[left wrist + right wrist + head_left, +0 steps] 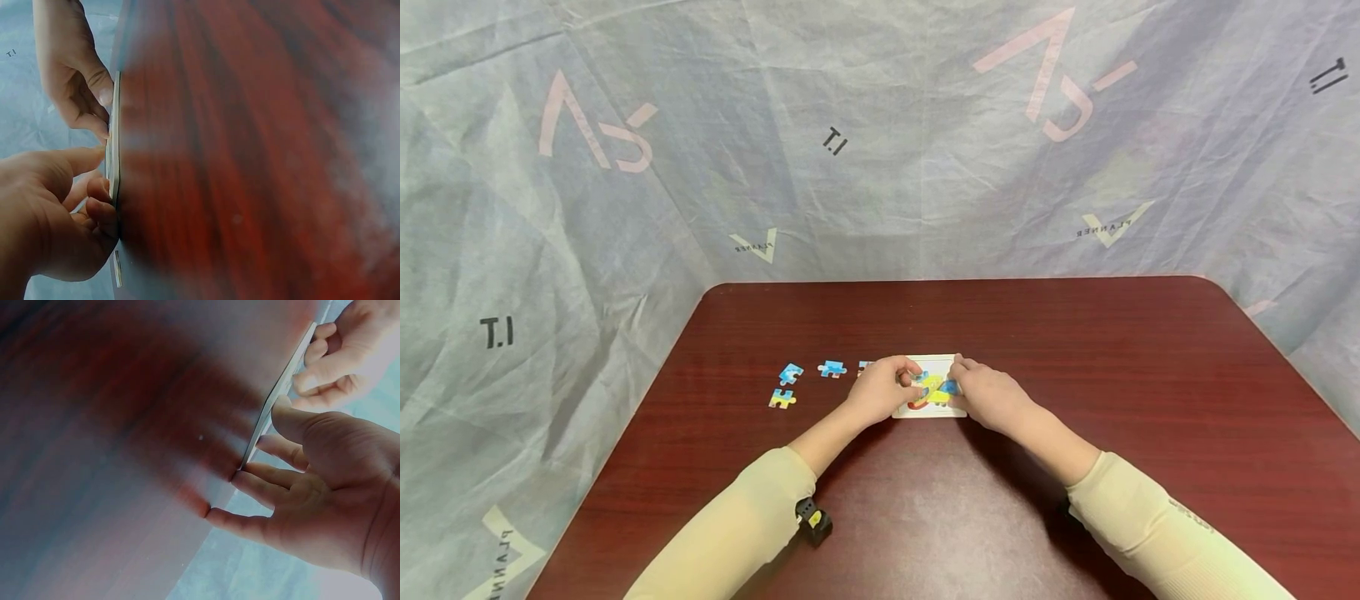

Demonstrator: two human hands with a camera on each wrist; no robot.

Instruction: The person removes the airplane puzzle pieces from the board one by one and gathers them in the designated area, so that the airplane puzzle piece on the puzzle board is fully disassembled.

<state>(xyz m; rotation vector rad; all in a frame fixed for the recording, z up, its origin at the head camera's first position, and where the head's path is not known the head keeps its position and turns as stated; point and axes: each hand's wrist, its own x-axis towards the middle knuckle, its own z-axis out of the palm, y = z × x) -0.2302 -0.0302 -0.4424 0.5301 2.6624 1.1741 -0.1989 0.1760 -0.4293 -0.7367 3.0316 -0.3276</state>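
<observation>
Cream sleeves (722, 525) nearest; puzzle board (928, 413) lies on desk (880, 508); right hand (996, 398), fingers spread, rests at edge, presumably steadying; left hand (876, 390) curled over board, whether pinching unclear; loose pieces (782, 399) leftward, likely for easy reach

Room over table (1150, 375) beyond and right of puzzle tray (932, 415); loose pieces (791, 373) left; fingers (259, 487) block tray's sides.

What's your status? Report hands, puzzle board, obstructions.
Left hand over the puzzle board, right hand touching its right edge. Board on table, partly hidden by hands. Loose pieces to its left, none seen blocking.
</observation>
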